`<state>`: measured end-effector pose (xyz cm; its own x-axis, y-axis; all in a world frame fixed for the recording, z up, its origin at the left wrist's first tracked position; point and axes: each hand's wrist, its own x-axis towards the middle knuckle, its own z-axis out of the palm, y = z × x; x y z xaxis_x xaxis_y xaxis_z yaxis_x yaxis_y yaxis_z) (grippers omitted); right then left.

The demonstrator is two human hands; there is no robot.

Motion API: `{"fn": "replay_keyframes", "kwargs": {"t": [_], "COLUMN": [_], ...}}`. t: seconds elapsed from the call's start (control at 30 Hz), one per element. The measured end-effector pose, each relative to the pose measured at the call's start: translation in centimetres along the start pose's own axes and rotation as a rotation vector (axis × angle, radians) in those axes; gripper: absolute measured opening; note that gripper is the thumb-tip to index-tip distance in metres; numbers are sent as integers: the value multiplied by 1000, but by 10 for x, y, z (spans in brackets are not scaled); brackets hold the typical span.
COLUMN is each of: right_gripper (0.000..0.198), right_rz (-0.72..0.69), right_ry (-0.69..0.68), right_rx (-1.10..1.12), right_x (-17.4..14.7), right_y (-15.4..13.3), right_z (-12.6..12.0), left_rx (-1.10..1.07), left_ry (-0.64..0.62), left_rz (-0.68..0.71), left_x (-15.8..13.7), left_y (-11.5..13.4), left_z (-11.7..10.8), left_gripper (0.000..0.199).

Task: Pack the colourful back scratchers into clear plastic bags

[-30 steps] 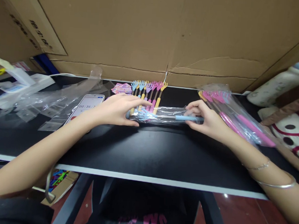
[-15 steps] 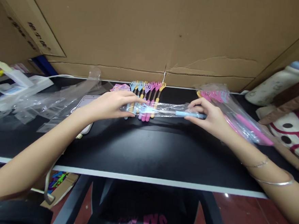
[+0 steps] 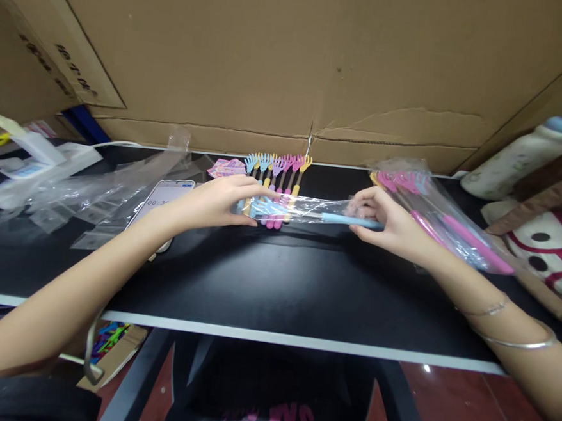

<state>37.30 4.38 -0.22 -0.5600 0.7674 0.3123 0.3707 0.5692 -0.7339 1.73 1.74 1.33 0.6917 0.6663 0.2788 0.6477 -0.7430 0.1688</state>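
Your left hand (image 3: 219, 201) has its grip closed around the left end of a clear sleeve (image 3: 305, 206), mid-frame; your right hand's (image 3: 390, 223) grip pinches the other end, by the handle of the light-blue back scratcher (image 3: 342, 219) inside. Glare blurs its claw somewhat. Behind, a row of colourful scratchers (image 3: 278, 168) lies on the tabletop (image 3: 275, 287); bagged scratchers (image 3: 475, 243) lie right of centre, a phone (image 3: 155, 203) left.

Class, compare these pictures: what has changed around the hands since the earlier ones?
Since the first picture, the blue scratcher and left hand have shifted slightly left; handle ends of the scratcher row now show below the clear bag. Nothing was grasped or released; the right hand keeps the blue handle. The row and bagged bundle lie as before.
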Motion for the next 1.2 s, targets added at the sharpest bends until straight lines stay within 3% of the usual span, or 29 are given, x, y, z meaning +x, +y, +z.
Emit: {"fn": "replay_keyframes", "kwargs": {"t": [0.2, 0.37, 0.67, 0.9, 1.2], "right_gripper": [49, 48, 48, 47, 48], "right_rz": [41, 41, 74, 145, 226], "right_ry": [45, 144, 129, 212, 167], "right_rx": [58, 79, 133, 242, 448], "right_x": [3, 3, 3, 3, 3], "right_y": [0, 3, 2, 0, 2], "right_z": [-6, -11, -8, -8, -4], "left_rx": [34, -33, -5, -60, -96], "left_ry": [32, 11, -10, 14, 28], "left_rz": [-24, -38, -58, -75, -40], "left_x": [-1, -1, -1, 1, 3], "left_y": [-12, -13, -20, -10, 0], "left_z": [-6, -3, 1, -2, -3], "left_gripper": [56, 48, 57, 48, 42]}}
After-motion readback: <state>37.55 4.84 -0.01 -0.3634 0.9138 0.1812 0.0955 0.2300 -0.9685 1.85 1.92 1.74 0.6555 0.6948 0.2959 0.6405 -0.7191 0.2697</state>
